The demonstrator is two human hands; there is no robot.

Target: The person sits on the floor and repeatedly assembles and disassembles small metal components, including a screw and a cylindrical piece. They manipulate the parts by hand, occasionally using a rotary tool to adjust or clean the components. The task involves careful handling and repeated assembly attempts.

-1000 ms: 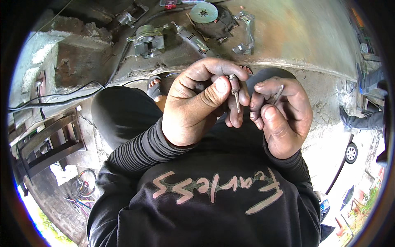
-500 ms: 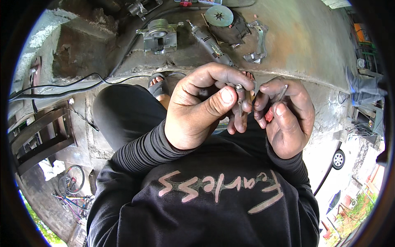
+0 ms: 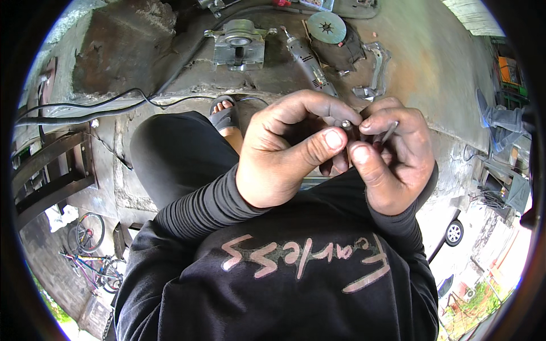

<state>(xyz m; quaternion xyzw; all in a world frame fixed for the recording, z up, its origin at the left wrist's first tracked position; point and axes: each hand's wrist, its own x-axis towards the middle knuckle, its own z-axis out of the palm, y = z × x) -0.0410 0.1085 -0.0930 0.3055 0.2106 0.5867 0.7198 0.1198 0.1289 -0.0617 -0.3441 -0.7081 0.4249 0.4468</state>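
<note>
My left hand [image 3: 278, 150] is closed, its thumb and forefinger pinching a small metal pin [image 3: 346, 124] with a round, shiny end. Most of that pin is hidden behind the thumb and fingers. Close against it, the thumb and fingertips of my right hand [image 3: 398, 159] meet the left fingertips. A slim metal rod [image 3: 390, 132] sticks up between the right fingers, its lower end hidden in the grip. Both hands are held above my lap, the fingers dark with grime.
Beyond my knees, a concrete ledge bears a metal brake caliper [image 3: 239, 42], a grey rotary tool [image 3: 310, 65], a round disc [image 3: 326, 28] on a dark cloth, and a metal bracket [image 3: 375, 71]. Black cables [image 3: 91, 108] run along the left. Bicycles [image 3: 91, 244] stand at lower left.
My hands have come together, the right fingertips now at the pin in my left. The pin's length and a red piece in my right hand showed before and are now mostly hidden.
</note>
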